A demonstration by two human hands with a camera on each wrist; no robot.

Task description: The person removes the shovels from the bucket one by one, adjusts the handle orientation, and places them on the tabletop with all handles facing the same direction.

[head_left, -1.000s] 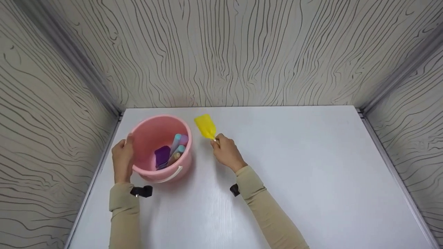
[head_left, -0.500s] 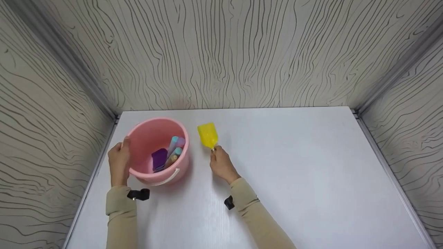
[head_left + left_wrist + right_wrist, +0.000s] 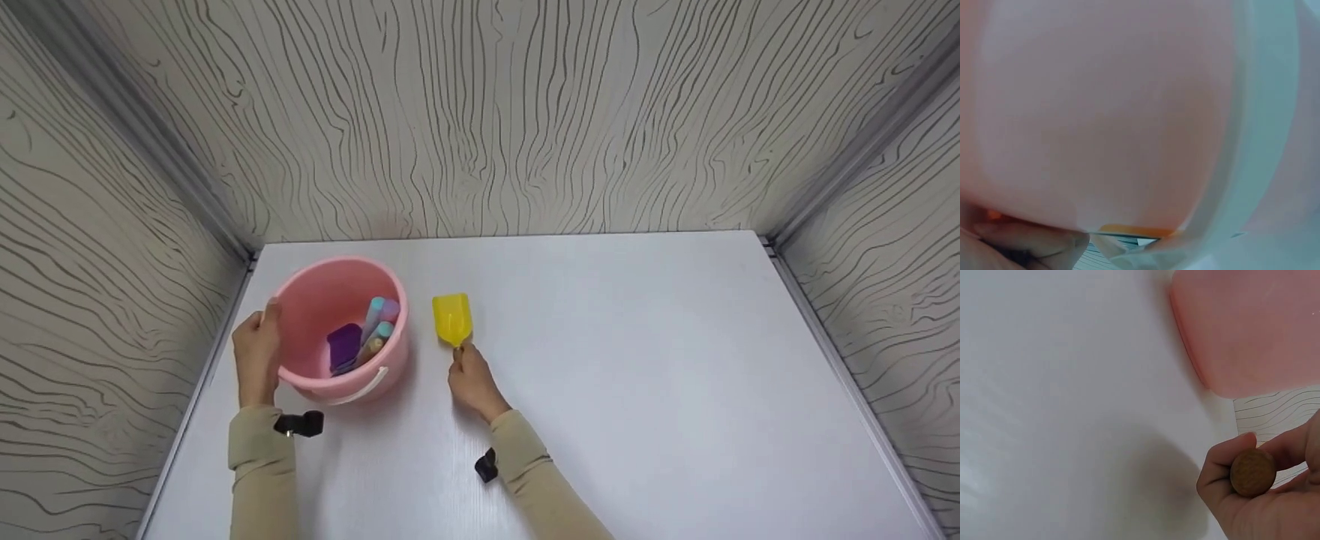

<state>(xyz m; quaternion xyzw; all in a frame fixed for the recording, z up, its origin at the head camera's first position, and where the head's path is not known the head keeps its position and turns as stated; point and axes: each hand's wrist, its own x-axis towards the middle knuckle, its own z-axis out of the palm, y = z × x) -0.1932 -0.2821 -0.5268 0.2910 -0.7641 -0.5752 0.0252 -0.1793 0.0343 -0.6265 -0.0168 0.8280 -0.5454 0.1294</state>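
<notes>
A pink bucket [image 3: 307, 322] stands at the left of the white table, and my left hand [image 3: 256, 352] grips the left side of its rim. Inside lie a purple blade-like piece [image 3: 345, 346] and several rod-shaped things with turquoise and purple ends [image 3: 381, 330]. Just right of the bucket, my right hand [image 3: 475, 384] holds a yellow toy shovel [image 3: 452, 318] by its handle, blade pointing away from me. The right wrist view shows the round brown handle end [image 3: 1253, 473] encircled by the fingers. Pink bucket wall [image 3: 1112, 112] fills most of the left wrist view.
The bucket's white carrying handle [image 3: 369, 384] hangs down its near side. The white table [image 3: 637, 375] extends to the right. Wood-grain patterned panels [image 3: 480, 120] enclose it at the back and both sides.
My right hand has drawn the yellow shovel toward me, and its blade has turned to point straighter away. My left hand stays on the bucket rim.
</notes>
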